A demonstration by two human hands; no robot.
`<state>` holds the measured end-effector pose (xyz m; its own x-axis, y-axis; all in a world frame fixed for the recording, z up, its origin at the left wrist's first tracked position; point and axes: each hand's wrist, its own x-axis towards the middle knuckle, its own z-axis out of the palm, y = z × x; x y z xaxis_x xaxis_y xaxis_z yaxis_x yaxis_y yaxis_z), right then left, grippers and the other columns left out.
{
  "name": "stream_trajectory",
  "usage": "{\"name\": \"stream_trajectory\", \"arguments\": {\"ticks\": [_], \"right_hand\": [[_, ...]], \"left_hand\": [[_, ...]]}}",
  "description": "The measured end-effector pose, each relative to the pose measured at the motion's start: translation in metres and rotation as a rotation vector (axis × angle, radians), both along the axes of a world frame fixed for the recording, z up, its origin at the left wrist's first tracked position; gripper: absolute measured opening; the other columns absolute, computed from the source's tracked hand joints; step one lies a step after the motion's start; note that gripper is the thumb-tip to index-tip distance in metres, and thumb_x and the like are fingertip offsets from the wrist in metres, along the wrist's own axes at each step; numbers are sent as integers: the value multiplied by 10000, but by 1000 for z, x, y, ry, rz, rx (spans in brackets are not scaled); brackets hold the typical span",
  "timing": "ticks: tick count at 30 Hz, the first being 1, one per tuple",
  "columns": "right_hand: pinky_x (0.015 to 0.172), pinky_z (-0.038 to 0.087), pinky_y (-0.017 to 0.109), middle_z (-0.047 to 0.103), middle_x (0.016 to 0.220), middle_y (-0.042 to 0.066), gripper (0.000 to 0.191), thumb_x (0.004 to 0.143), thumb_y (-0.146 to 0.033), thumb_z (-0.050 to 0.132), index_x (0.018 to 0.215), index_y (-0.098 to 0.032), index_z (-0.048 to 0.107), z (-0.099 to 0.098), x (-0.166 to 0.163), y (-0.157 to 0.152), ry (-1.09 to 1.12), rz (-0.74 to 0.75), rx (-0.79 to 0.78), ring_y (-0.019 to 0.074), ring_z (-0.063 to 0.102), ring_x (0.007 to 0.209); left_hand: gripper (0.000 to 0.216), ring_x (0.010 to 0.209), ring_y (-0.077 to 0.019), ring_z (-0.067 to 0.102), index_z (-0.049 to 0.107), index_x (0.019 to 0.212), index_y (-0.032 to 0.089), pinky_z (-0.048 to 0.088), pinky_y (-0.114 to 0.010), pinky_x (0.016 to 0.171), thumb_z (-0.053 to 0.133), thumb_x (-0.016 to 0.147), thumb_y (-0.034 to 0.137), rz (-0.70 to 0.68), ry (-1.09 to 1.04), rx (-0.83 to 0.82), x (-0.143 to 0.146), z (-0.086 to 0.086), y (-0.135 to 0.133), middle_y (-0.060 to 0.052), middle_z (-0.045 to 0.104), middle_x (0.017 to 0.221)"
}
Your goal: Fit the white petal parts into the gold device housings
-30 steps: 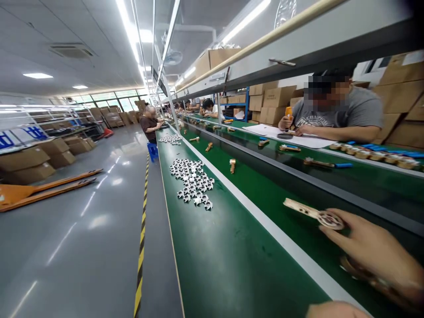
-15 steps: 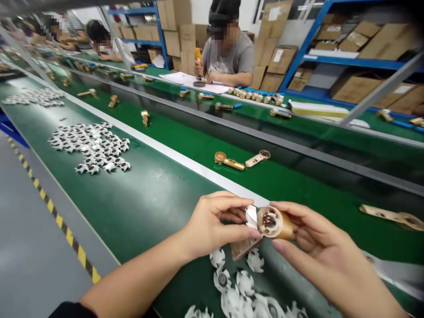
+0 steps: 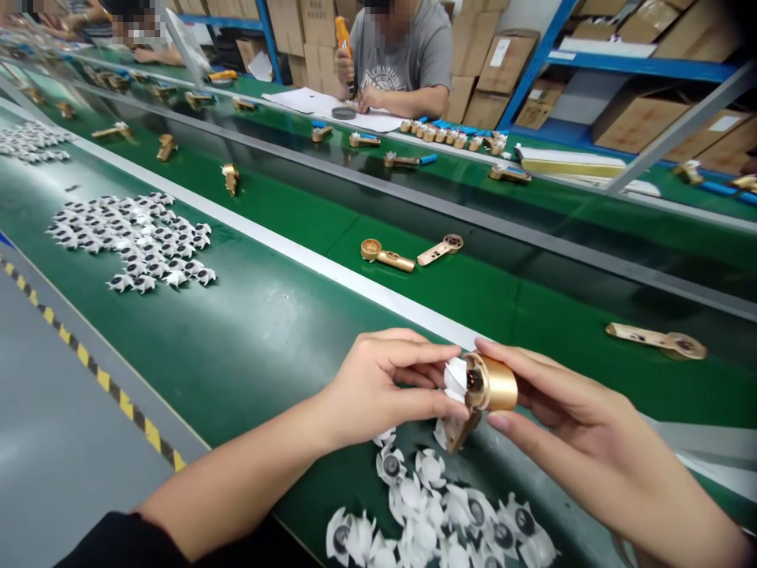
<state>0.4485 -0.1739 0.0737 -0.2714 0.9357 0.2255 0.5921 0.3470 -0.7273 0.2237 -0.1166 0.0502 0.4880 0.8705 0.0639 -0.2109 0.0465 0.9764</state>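
My right hand (image 3: 568, 426) grips a gold handheld fan body (image 3: 490, 386) by its round head, the handle hanging down toward the bench. My left hand (image 3: 384, 386) pinches a white fan blade (image 3: 454, 377) against the open face of that head. Both hands hover over the green bench (image 3: 248, 331), just above a pile of several white fan blades (image 3: 438, 521).
A second pile of white blades (image 3: 133, 241) lies to the left. Gold fan parts (image 3: 387, 256) (image 3: 656, 341) ride the green conveyor beyond the white strip. A person in a grey shirt (image 3: 402, 55) works opposite, with cardboard boxes on blue racks behind. Yellow-black floor tape (image 3: 88, 367) runs at the left.
My view swung from looking down the line to looking at my hands. My right hand brought the gold fan body in, and my left hand now presses a white blade to its head.
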Motion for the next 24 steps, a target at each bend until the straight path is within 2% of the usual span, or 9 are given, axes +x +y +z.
{"name": "stream_trajectory", "arguments": {"ticks": [6, 13, 17, 20, 24], "right_hand": [[1022, 566, 299, 649, 1399, 60, 516, 953, -333, 649, 1459, -322, 549, 1, 1, 2, -176, 37, 140, 236, 649, 1253], [1008, 550, 253, 604, 1458, 12, 603, 964, -281, 636, 1527, -391, 448, 3, 6, -2, -81, 76, -80, 219, 622, 1277], [994, 524, 209, 619, 1435, -10, 592, 969, -278, 639, 1516, -413, 457, 2, 4, -4, 68, 75, -170, 186, 648, 1224], [981, 523, 199, 619, 1431, -7, 576, 979, -276, 627, 1516, -401, 460, 2, 2, -6, 135, 77, -209, 194, 616, 1253], [987, 530, 207, 584, 1470, 7, 578, 982, -291, 623, 1527, -381, 450, 1, 3, -8, 45, 67, -160, 208, 588, 1290]], "left_hand": [[437, 738, -153, 754, 829, 1004, 189, 671, -254, 737, 927, 580, 142, 35, -11, -48, 1, -2, 1, -31, 703, 869], [462, 751, -151, 767, 822, 1028, 232, 673, -247, 740, 922, 593, 113, -20, -68, -46, 0, -6, 1, -12, 686, 854], [497, 725, -119, 745, 814, 1038, 284, 661, -224, 718, 915, 596, 81, 2, -89, 36, 0, -9, -1, -3, 689, 849], [531, 699, -103, 722, 804, 1057, 297, 642, -207, 706, 924, 585, 84, 18, -78, 144, 0, -9, 0, -7, 711, 829], [480, 669, -103, 691, 804, 1075, 237, 598, -193, 649, 930, 618, 159, 45, 14, 346, -2, -7, 3, -38, 730, 796]]}}
